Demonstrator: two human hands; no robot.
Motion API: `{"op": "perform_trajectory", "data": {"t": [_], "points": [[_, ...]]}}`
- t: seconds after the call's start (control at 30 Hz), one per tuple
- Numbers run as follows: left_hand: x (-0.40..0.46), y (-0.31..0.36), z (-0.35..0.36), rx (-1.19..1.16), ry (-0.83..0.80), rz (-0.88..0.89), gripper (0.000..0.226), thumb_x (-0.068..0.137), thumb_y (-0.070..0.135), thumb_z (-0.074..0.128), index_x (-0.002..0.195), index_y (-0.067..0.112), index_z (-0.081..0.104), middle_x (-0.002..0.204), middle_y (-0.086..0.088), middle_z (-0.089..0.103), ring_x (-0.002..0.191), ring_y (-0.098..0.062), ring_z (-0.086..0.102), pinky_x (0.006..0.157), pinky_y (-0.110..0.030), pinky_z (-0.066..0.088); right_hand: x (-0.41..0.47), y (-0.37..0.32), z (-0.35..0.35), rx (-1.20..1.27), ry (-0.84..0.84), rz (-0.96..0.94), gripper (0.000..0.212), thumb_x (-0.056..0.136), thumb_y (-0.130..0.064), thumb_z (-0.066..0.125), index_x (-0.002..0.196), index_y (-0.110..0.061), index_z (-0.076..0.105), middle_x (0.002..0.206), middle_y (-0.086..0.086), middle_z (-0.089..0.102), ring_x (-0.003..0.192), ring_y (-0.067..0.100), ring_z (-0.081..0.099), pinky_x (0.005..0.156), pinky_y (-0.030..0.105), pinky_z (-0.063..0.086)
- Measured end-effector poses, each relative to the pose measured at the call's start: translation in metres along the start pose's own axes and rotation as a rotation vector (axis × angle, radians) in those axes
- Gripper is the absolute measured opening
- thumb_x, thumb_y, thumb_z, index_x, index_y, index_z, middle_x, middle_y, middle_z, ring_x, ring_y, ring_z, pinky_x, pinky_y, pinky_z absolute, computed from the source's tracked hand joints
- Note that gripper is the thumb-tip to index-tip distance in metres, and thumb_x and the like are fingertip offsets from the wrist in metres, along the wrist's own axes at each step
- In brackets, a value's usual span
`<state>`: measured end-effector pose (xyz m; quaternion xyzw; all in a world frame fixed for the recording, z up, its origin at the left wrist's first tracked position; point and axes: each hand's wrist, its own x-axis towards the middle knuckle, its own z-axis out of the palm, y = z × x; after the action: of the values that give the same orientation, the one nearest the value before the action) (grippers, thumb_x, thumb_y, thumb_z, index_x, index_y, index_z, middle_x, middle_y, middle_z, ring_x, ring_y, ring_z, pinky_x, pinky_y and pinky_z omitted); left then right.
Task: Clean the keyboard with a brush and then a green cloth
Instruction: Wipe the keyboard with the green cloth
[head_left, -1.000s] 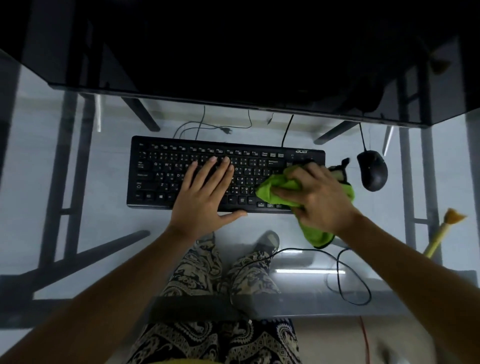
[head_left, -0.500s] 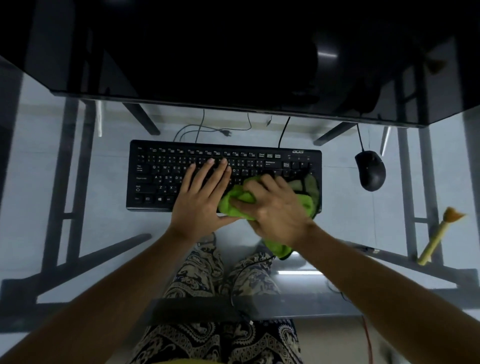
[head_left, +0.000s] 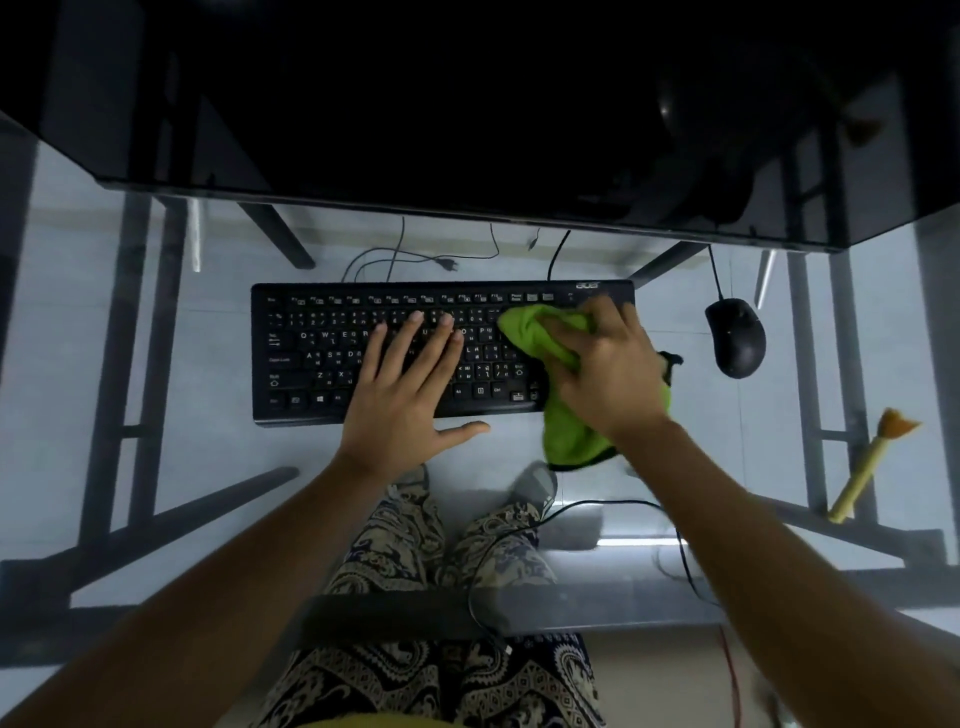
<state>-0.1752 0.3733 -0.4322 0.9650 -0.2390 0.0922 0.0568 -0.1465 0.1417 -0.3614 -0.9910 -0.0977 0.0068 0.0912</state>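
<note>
The black Acer keyboard (head_left: 363, 353) lies flat on the glass desk (head_left: 208, 467), just above frame centre. The left hand (head_left: 400, 395) rests palm-down on the middle keys, fingers extended and spread, thumb splayed out past the front edge; it grips nothing. The right hand (head_left: 608, 369) is curled over the green cloth (head_left: 566, 431), bunching it against the right end of the keyboard. The cloth's upper fold covers the keys at 11 o'clock from this hand, and its lower part hangs off the front edge onto the glass at 7 o'clock. The brush (head_left: 867, 467), with yellow handle and orange bristles, lies on the desk at 4 o'clock from the keyboard, well apart from both hands. A black mouse (head_left: 735, 338) sits at 3 o'clock, just beside the keyboard's right end.
</note>
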Motion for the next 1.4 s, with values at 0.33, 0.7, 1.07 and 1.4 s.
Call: {"op": "perform_trajectory", "data": {"t": [0.33, 0.7, 1.07, 1.4], "points": [[0.001, 0.0, 0.002, -0.002, 0.048, 0.003, 0.088, 0.083, 0.075, 0.047, 0.14, 0.009, 0.047, 0.149, -0.01, 0.042, 0.138, -0.034, 0.037, 0.109, -0.059, 0.029, -0.024, -0.001, 0.003, 0.037, -0.017, -0.166, 0.039, 0.065, -0.018, 0.069, 0.103, -0.024, 0.076, 0.096, 0.008, 0.062, 0.084, 0.032, 0.055, 0.067, 0.036, 0.052], [0.001, 0.002, 0.001, -0.005, 0.015, -0.016, 0.088, 0.083, 0.075, 0.046, 0.141, 0.008, 0.046, 0.15, -0.01, 0.04, 0.139, -0.033, 0.035, 0.11, -0.059, 0.027, 0.0, -0.007, 0.002, -0.007, 0.047, -0.029, 0.035, 0.072, -0.022, 0.073, 0.107, -0.02, 0.072, 0.099, 0.012, 0.06, 0.088, 0.033, 0.057, 0.066, 0.038, 0.052], [0.003, 0.001, 0.0, -0.013, 0.029, -0.016, 0.087, 0.083, 0.074, 0.048, 0.14, 0.008, 0.048, 0.148, -0.01, 0.043, 0.138, -0.033, 0.037, 0.11, -0.059, 0.028, 0.003, 0.01, 0.009, -0.123, 0.08, -0.078, 0.047, 0.068, -0.021, 0.072, 0.115, -0.018, 0.068, 0.101, 0.015, 0.06, 0.087, 0.036, 0.056, 0.071, 0.041, 0.052], [0.006, 0.001, -0.001, -0.035, 0.043, -0.016, 0.086, 0.081, 0.074, 0.05, 0.136, 0.008, 0.052, 0.146, -0.009, 0.046, 0.137, -0.032, 0.039, 0.111, -0.057, 0.028, -0.019, 0.05, -0.006, -0.007, 0.08, 0.249, 0.044, 0.074, -0.025, 0.056, 0.114, -0.013, 0.068, 0.098, 0.017, 0.057, 0.086, 0.038, 0.053, 0.059, 0.039, 0.052]]}}
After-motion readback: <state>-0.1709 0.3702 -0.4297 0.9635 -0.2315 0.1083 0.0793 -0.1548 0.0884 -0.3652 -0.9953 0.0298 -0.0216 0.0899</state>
